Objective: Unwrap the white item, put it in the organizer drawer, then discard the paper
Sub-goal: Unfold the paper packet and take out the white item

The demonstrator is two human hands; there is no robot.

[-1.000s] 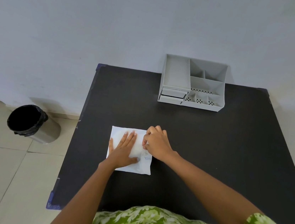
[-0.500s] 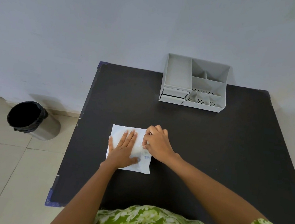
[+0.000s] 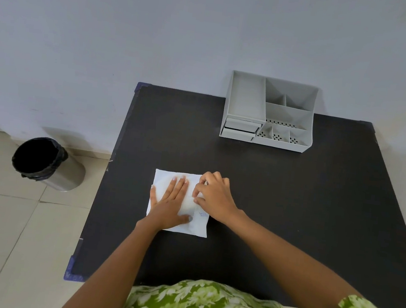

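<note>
A white paper wrapper point(image 3: 198, 226) lies flat on the black table point(image 3: 291, 216), near its front left. A round bulge shows under the paper; the item inside is hidden. My left hand point(image 3: 171, 205) rests flat on the wrapper, fingers spread. My right hand point(image 3: 214, 196) is at the wrapper's right upper edge, fingertips pinching the paper. The grey organizer point(image 3: 269, 112) stands at the table's back edge, its two small drawers point(image 3: 240, 129) shut at the lower left.
A steel bin point(image 3: 47, 163) with a black liner stands on the tiled floor to the left of the table. A plain wall rises behind the table. The table's right half holds nothing but the organizer.
Both hands stay on the wrapper. The right hand's fingers have curled a little tighter on the paper's edge. The view has shifted slightly.
</note>
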